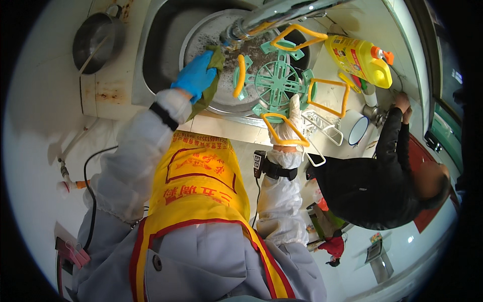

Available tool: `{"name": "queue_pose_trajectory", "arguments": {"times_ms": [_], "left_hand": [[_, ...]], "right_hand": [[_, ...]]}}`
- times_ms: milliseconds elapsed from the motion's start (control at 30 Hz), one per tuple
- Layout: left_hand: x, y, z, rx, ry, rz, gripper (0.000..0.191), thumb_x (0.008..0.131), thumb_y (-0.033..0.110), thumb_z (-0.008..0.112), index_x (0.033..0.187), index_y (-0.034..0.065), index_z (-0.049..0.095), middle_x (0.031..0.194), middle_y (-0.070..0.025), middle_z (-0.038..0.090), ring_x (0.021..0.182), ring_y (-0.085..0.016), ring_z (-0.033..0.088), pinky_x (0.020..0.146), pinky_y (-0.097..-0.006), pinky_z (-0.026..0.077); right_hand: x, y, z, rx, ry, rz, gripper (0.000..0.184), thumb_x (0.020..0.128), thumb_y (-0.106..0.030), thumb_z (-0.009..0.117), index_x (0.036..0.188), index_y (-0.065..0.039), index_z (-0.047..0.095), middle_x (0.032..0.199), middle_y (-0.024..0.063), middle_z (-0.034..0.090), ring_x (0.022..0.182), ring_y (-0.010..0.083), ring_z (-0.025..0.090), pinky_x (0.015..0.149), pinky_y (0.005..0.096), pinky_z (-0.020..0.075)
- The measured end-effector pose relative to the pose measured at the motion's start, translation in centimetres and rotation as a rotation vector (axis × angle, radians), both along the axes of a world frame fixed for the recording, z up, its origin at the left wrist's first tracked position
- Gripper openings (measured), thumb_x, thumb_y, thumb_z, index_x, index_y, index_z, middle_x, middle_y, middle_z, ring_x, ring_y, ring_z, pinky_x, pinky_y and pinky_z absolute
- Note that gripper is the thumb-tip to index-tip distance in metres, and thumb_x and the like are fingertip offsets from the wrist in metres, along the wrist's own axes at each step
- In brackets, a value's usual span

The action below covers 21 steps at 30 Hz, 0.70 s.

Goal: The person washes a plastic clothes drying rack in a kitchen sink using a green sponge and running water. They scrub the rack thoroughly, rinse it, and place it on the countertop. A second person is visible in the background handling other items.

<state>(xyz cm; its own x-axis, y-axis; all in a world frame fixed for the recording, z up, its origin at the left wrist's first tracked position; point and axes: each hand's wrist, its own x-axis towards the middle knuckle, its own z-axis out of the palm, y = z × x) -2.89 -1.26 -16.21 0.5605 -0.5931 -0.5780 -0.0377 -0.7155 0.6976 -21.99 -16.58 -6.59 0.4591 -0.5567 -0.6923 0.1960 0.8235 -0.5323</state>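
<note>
My left hand (196, 74), in a blue glove, grips a green cloth (212, 85) over the left side of a round metal pan (230, 99) in the sink. Dark specks lie on the pan's surface. In a pale glove, my right hand (289, 122) holds a green plastic rack (279, 81) with yellow loop handles near its lower right edge. The rack is over the pan's right part, its openwork disc facing the camera. White wire loops (324, 130) show beside my right hand. A chrome faucet (260, 22) reaches over the pan.
A metal pot (99, 42) with a stick in it stands left of the sink (145, 64). Right of the sink are a yellow detergent bottle (353, 60) and a white enamel mug (354, 126). A person in black (354, 188) stands at the right counter; another person in red (334, 245) is farther away.
</note>
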Motion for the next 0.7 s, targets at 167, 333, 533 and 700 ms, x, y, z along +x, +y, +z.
{"name": "queue_pose_trajectory", "arguments": {"times_ms": [167,333,533,700], "left_hand": [[-2.3,-2.9,-4.7,0.505,-0.085,-0.47,0.061,0.078,0.023,0.066,0.134,0.0336,0.047,0.141,-0.0122,0.035,0.129,-0.037,0.037,0.097,-0.0586,0.04],[-3.4,-3.0,-7.3,0.455,-0.01,-0.642,0.047,0.077,0.01,0.064,0.123,0.0196,0.058,0.13,-0.0151,0.05,0.122,-0.035,0.047,0.094,-0.044,0.046],[-4.6,-1.4,0.7,-0.304,0.842,0.487,0.033,0.085,0.011,0.059,0.117,0.0008,0.056,0.106,-0.0075,0.062,0.092,-0.016,0.059,0.082,-0.0298,0.049],[-9.0,-3.5,4.3,-0.486,0.546,0.267,0.054,0.09,0.017,0.065,0.135,0.0008,0.041,0.123,-0.0108,0.055,0.11,-0.017,0.053,0.093,-0.0288,0.045]], "right_hand": [[-0.6,0.3,0.3,-0.018,-0.03,-0.02,0.045,0.097,-0.031,0.052,0.139,-0.02,0.041,0.12,0.0123,0.06,0.099,0.0293,0.064,0.079,0.0457,0.0586],[-1.1,-0.5,-0.8,0.005,-0.125,-0.106,0.049,0.096,-0.031,0.054,0.141,-0.02,0.037,0.124,0.0133,0.057,0.105,0.0308,0.061,0.083,0.0517,0.056],[-0.9,-1.5,-3.1,-0.016,-0.065,-0.128,0.054,0.095,-0.035,0.056,0.141,-0.016,0.035,0.127,0.0124,0.054,0.107,0.0314,0.06,0.086,0.0524,0.0542],[0.1,-0.9,-4.5,-0.157,-0.005,-0.119,0.052,0.095,-0.034,0.056,0.137,-0.008,0.04,0.129,0.0096,0.052,0.105,0.023,0.06,0.083,0.042,0.057]]}}
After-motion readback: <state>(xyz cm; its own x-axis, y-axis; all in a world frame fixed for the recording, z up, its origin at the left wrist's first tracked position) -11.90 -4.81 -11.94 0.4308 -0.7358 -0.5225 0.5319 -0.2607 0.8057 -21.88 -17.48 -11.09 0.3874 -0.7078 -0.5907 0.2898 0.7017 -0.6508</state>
